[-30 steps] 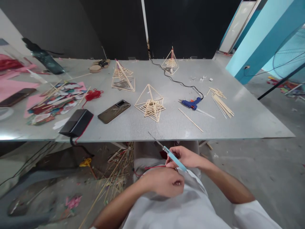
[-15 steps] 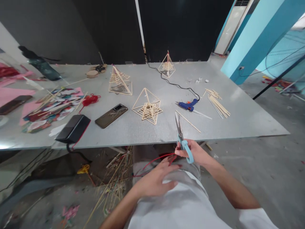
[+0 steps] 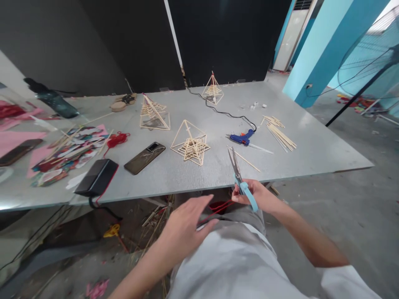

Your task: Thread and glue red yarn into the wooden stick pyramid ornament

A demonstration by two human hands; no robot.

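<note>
My right hand grips light-blue-handled scissors just beyond the table's front edge, their blades pointing up over the tabletop. A red yarn runs from near its fingertips across my lap toward my left hand. That hand is held over my lap with thumb and fingers apart; whether it touches the yarn I cannot tell. Ahead on the table stands a stick frame with a layered star. A loose stick lies beside the scissor blades, near a blue glue gun.
Two more stick pyramids stand farther back on the grey table. A phone, a black box-shaped device, paper scraps and red yarn bundle lie leftward. Bundled sticks lie right. A black cord trails from the glue gun.
My left hand has moved left, away from my right hand, and its fingers have lifted off my lap. The scissors stay in my right hand. The view has shifted slightly.
</note>
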